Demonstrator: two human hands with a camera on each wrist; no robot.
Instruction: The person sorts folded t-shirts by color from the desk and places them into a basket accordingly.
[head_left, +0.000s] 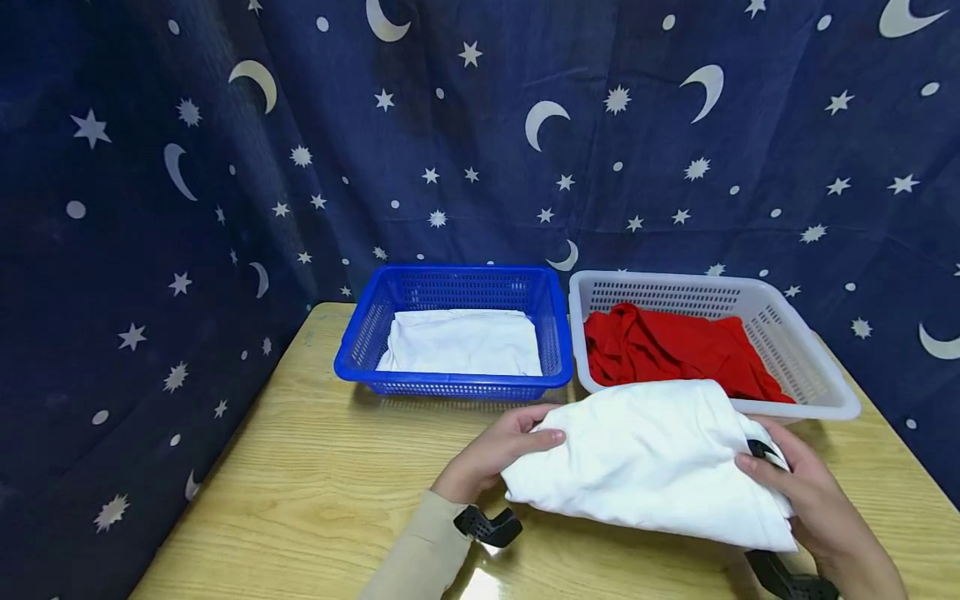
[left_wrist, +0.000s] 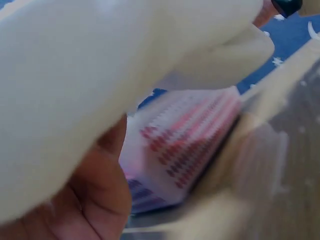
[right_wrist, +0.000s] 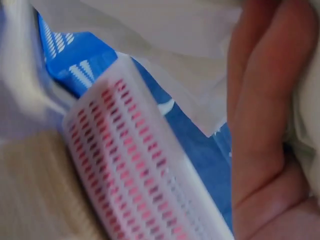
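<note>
A folded white cloth (head_left: 645,458) hangs between both hands above the front right of the table. My left hand (head_left: 498,450) grips its left end, thumb on top and fingers beneath. At the other end my right hand (head_left: 806,483) pinches the cloth, thumb over it. In the left wrist view the pale cloth (left_wrist: 100,65) fills the upper left, with curled fingers (left_wrist: 95,190) under it. Fingers (right_wrist: 270,100) of the right hand show beside the cloth in the right wrist view. The cloth overlaps the front edge of the white basket (head_left: 817,358) in the head view.
Red fabric (head_left: 675,346) lies in the white basket. Left of it stands a blue basket (head_left: 457,387) holding another folded white cloth (head_left: 465,342). Both are at the back of the wooden table (head_left: 300,492), before a dark blue curtain (head_left: 480,167) with moons and stars.
</note>
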